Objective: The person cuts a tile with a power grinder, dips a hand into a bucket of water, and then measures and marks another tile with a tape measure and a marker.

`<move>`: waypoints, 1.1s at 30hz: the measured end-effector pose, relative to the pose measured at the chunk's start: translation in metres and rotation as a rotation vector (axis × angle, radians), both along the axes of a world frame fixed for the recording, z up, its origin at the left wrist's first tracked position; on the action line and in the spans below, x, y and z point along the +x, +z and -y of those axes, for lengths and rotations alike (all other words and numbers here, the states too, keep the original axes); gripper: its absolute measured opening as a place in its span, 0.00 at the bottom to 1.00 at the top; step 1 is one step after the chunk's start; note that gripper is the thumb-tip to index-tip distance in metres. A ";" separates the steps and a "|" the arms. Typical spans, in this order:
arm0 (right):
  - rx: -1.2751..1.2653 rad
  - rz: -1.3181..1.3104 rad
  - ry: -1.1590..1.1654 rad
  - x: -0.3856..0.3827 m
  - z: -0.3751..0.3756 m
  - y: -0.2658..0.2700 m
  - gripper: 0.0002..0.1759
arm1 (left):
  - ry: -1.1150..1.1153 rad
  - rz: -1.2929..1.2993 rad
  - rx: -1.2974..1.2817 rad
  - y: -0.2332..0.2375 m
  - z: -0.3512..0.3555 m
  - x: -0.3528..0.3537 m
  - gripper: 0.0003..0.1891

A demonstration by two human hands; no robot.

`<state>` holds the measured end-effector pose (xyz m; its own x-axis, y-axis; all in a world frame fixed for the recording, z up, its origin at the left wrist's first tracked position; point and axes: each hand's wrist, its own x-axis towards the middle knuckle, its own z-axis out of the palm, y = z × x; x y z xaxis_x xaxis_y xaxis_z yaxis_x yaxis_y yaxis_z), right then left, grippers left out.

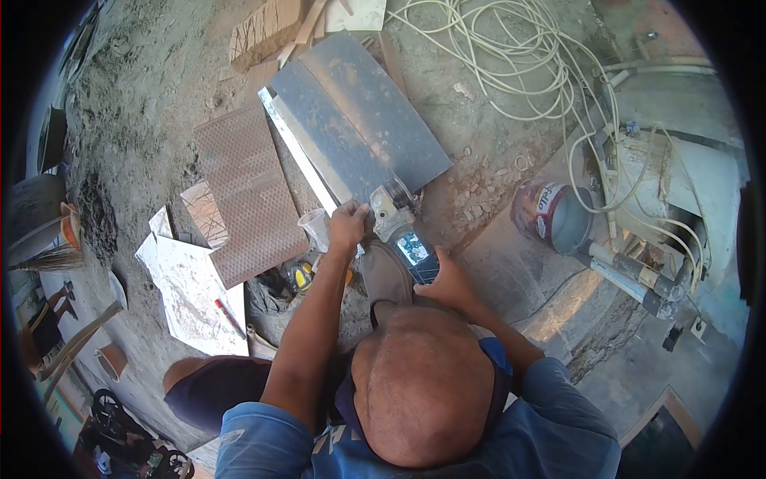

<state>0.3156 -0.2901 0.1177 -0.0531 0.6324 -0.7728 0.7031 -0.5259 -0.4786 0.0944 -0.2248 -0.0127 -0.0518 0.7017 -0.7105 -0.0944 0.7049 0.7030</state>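
Note:
My right hand [452,281] is closed around the rear body of a dark angle grinder [413,247]. The grinder's metal head lies over the near corner of a dark grey slab [359,112], and the disc is mostly hidden. My left hand [349,227] is closed at the near end of a long white strip [297,148], which runs along the slab's left edge. Its fingertips are right beside the grinder head, and what lies inside the grip is partly hidden. Under the grinder is a brown shoe [386,275]. A clear plastic cup [316,229] stands left of my left hand.
A perforated brown sheet [243,184] and a white board [191,295] with a red pen [230,318] lie on the left. Coiled pale cable [511,48] lies at the back right. A paint bucket [550,211] rests near pipes [630,279]. A brick block [267,32] lies behind.

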 end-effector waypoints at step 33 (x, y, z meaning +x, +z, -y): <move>0.054 -0.012 0.024 0.002 0.008 -0.010 0.49 | 0.004 -0.020 -0.005 0.000 0.001 0.001 0.14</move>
